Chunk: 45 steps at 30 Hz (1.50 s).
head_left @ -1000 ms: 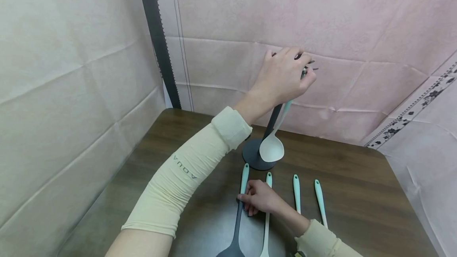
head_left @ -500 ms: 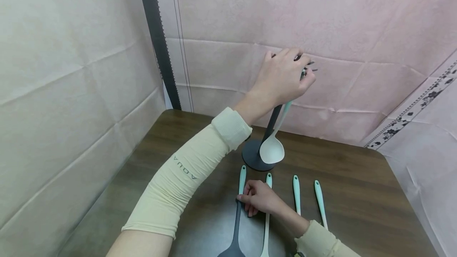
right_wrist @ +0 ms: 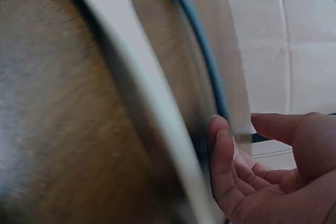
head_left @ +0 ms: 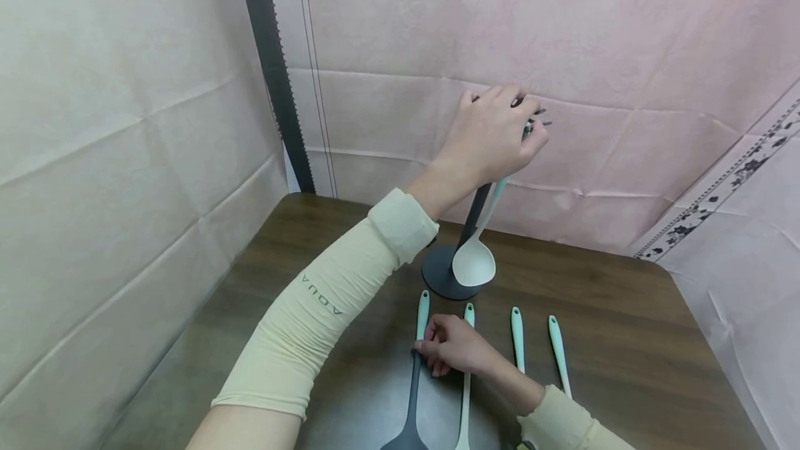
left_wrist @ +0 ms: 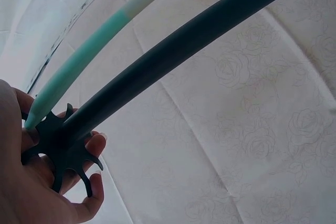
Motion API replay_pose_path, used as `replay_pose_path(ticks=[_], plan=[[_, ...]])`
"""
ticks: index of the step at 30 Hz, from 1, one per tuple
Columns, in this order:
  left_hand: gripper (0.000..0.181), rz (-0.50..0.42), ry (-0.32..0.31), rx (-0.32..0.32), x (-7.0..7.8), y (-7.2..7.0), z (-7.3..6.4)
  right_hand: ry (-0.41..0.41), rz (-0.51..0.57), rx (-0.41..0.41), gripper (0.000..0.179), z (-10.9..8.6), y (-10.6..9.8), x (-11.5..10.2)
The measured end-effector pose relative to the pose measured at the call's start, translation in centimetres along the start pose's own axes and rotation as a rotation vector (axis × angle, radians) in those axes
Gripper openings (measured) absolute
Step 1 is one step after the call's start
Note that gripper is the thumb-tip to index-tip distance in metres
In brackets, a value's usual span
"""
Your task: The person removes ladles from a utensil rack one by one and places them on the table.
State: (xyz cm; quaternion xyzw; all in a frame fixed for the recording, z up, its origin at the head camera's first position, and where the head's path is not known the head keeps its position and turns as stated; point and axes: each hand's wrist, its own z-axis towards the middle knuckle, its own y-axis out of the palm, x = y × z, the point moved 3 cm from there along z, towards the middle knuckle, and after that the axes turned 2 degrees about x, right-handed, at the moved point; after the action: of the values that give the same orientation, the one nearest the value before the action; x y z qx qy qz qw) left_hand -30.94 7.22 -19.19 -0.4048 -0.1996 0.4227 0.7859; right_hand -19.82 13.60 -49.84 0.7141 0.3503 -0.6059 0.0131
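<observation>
My left hand (head_left: 490, 134) grips the hooked top (left_wrist: 59, 142) of a dark utensil stand, its fingers curled among the hooks in the left wrist view. A white ladle (head_left: 473, 262) hangs from the stand by its mint handle (left_wrist: 79, 66), bowl downward in front of the round base (head_left: 440, 276). Low on the table, my right hand (head_left: 453, 344) holds a dark grey cooking utensil (head_left: 414, 394) between thumb and fingers, near where its mint handle meets the dark shaft. The utensil's head runs out of the head view at the bottom.
Just right of the dark utensil lies a pale utensil (head_left: 464, 401), partly under the right hand. Further right are two more mint handles, one nearer (head_left: 518, 339) and one at the far right (head_left: 559, 353). Cloth-covered walls (head_left: 594, 158) enclose the wooden table (head_left: 625, 339).
The handle end of the dark utensil has swung slightly left, with the right hand staying at it. The left hand keeps its grip on the stand, and the ladle hangs as before.
</observation>
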Motion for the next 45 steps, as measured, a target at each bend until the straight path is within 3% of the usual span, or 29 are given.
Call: replay_pose_path(ticks=[3,6,10,16,20,26,31,37,41,45], plan=[[0.050,-0.001,0.005,-0.009,0.2,-0.1,0.1,-0.083,-0.054,0.037,0.020,-0.4,-1.2,-1.5],[0.050,0.002,0.011,-0.005,0.3,-0.2,0.2,-0.195,-0.109,0.124,0.019,-1.2,-3.2,-3.9],[0.050,-0.006,0.015,-0.014,0.4,-0.3,0.3,-0.359,-0.124,0.312,0.015,-2.9,-6.4,-7.7],[0.053,-0.036,0.022,-0.062,0.6,-0.4,0.5,-0.585,-0.033,0.615,0.008,-5.3,-10.5,-11.8],[0.053,-0.050,0.015,-0.078,0.8,-0.5,0.6,-0.659,0.031,0.746,0.011,-6.2,-12.2,-13.3],[0.054,-0.115,0.008,-0.108,0.9,-0.5,0.7,-0.719,0.025,0.914,0.022,-6.5,-13.6,-14.1],[0.053,-0.242,0.037,-0.076,0.2,-0.6,0.7,-0.700,0.004,0.957,0.042,-6.0,-14.1,-14.3],[0.043,-0.497,0.093,0.078,-2.0,0.2,0.0,-0.604,-0.046,0.940,0.062,-5.4,-14.4,-14.2],[0.040,-0.569,0.118,0.204,-3.4,1.3,-0.7,-0.579,-0.024,0.875,0.062,-4.6,-14.5,-14.2],[0.041,-0.598,0.107,0.218,-3.5,1.7,-0.9,-0.566,0.004,0.855,0.057,-4.1,-14.7,-14.2]])
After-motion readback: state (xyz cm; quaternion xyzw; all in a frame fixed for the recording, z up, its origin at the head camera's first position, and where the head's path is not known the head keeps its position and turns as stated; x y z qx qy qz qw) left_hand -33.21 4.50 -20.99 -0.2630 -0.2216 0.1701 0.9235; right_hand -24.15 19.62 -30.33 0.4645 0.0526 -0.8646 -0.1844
